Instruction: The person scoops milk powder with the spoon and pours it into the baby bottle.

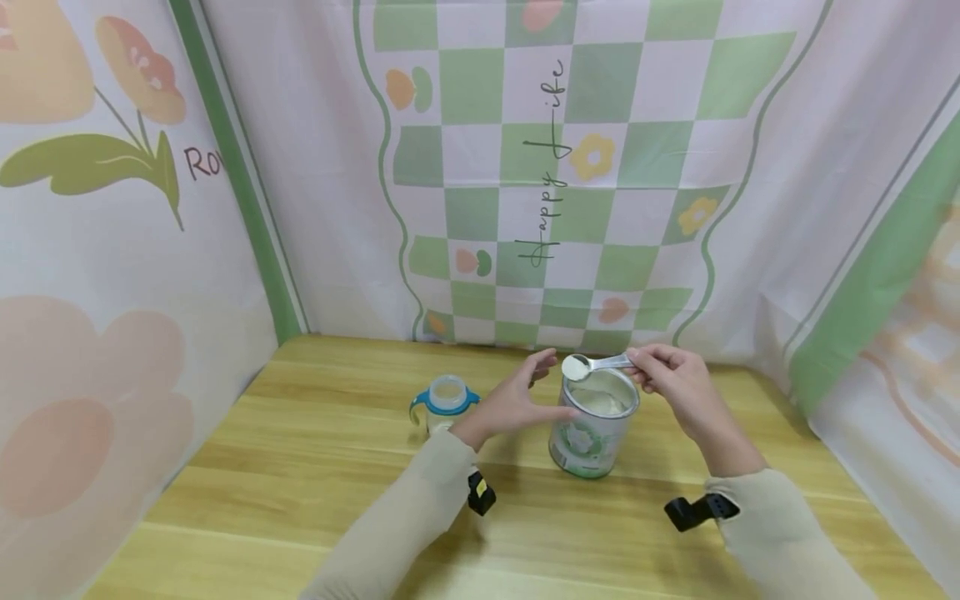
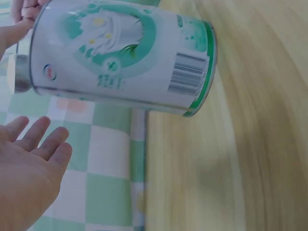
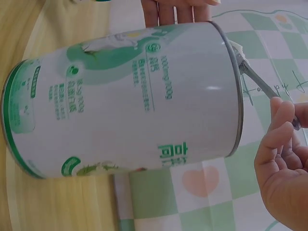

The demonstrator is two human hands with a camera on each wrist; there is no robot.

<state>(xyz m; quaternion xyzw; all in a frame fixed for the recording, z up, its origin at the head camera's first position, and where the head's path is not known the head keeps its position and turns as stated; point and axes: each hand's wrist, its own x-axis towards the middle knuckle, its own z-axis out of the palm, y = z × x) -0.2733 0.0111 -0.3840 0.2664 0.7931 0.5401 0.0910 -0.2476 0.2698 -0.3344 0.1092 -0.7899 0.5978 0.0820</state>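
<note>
I see the checked curtain (image 1: 532, 208) rising behind the far edge of the wooden table (image 1: 300, 500), whose planks run on between the two forearms. The open can (image 1: 588, 446) stands upright, right of centre. Left of it, the left hand (image 1: 517, 402) is spread, thumb by the rim; whether they touch, I can't tell. The right hand (image 1: 681, 382), raised right of the rim, pinches the powder-filled spoon (image 1: 600, 363) above the opening.
</note>
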